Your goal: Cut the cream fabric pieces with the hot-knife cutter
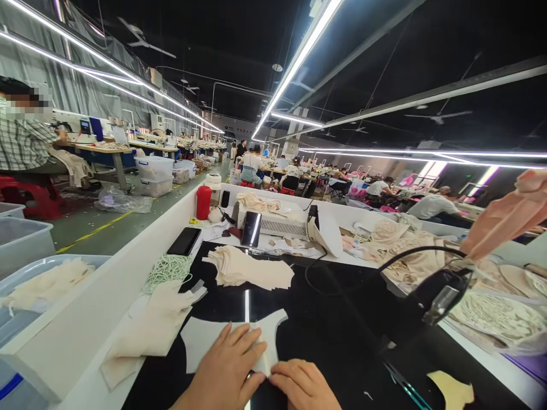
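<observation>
A pale, curved-edged fabric piece (pixel 200 341) lies on the black work surface in front of me. My left hand (pixel 233 364) rests flat on it with fingers spread, gripping nothing. At the fabric's lower right edge, my right hand (pixel 303 384) has its fingers pressed together, with the fingertips on the edge and the thumb hidden. Just beyond sits a fanned stack of cream fabric pieces (pixel 252 270). More beige cut pieces (pixel 149 324) lie to the left, below a bundle of light green cord (pixel 168 271).
Teal-handled snips (pixel 408 387) and a yellowish scrap (pixel 453 390) lie at right. A black device with a cable (pixel 440 296) stands near heaped beige pieces (pixel 397 245). Phones, a red container (pixel 203 202) and a white machine (pixel 277 225) line the back. A low white wall (pixel 106 296) borders the left.
</observation>
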The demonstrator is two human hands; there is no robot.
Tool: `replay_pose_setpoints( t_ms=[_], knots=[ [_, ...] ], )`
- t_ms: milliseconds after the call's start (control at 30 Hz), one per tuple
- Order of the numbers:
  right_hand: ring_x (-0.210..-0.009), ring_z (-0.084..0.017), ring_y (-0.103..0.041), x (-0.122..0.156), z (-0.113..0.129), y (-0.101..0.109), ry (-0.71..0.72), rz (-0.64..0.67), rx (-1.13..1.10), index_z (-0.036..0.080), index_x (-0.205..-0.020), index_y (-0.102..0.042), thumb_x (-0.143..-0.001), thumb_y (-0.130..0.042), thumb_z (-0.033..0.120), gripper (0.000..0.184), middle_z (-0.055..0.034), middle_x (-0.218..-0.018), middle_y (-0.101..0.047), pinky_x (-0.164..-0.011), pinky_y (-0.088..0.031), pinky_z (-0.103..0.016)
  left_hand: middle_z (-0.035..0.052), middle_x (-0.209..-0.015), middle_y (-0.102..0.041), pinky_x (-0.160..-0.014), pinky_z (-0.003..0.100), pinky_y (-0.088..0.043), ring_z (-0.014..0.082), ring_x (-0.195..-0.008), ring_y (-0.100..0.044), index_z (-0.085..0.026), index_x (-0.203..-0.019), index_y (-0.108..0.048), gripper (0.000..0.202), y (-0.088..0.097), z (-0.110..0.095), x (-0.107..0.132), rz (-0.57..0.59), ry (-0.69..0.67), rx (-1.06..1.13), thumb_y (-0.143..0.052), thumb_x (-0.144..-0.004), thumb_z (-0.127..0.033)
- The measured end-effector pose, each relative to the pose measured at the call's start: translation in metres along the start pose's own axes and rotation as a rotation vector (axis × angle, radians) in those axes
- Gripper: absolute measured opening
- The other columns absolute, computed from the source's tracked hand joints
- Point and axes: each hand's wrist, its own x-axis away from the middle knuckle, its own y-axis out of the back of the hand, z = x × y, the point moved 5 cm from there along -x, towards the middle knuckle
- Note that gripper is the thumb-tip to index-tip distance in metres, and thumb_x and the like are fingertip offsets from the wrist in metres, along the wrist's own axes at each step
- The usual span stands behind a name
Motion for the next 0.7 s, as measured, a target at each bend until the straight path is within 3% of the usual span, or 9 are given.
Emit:
replay_pose_setpoints(
  t_ms=[100,267,400,700],
  knots=[
    [-0.079,-0.015,-0.073,-0.004,0.003,0.002,-0.01,0.043,-0.017,0.022,-0.105,-0.071,-0.099,-0.042,0.004,0.034,0.0003,-0.096,-0.082,-0.076,-0.056,-0.026,0.004,-0.151,-0.061,-0.105,0.059,-0.058,0.0333,-0.133,-0.063,-0.025,-0.143,-0.06,0.043,0.0,-0.001,0.0,0.033,0.035,0.031,-0.065,-0.101,-0.03],
    [-0.086,-0.017,-0.071,-0.009,0.008,0.011,-0.072,0.109,-0.083,0.022,-0.112,-0.069,-0.087,-0.048,-0.004,0.042,-0.0012,-0.103,-0.081,-0.079,-0.056,-0.028,0.0038,-0.15,-0.062,-0.109,0.058,-0.055,0.0319,-0.134,-0.062,-0.027,-0.142,-0.062,0.042,-0.003,-0.002,0.001,0.035,0.055,0.05,-0.066,-0.1,-0.03],
    [-0.094,-0.019,-0.069,-0.015,0.015,0.018,-0.185,0.17,-0.125,0.022,-0.117,-0.068,-0.09,-0.048,-0.003,0.041,-0.0043,-0.109,-0.079,-0.083,-0.056,-0.033,0.0063,-0.149,-0.063,-0.112,0.057,-0.05,0.0318,-0.134,-0.061,-0.026,-0.141,-0.063,0.04,-0.007,0.001,0.003,-0.023,0.056,0.087,-0.065,-0.102,-0.032],
    [-0.096,-0.021,-0.069,-0.011,0.015,0.015,-0.244,0.205,-0.133,0.02,-0.116,-0.07,-0.092,-0.051,0.0,0.037,-0.008,-0.11,-0.079,-0.085,-0.055,-0.036,0.006,-0.152,-0.061,-0.117,0.053,-0.043,0.028,-0.138,-0.057,-0.028,-0.144,-0.061,0.04,-0.013,0.009,0.008,-0.058,0.037,0.11,-0.057,-0.105,-0.033]
  ],
)
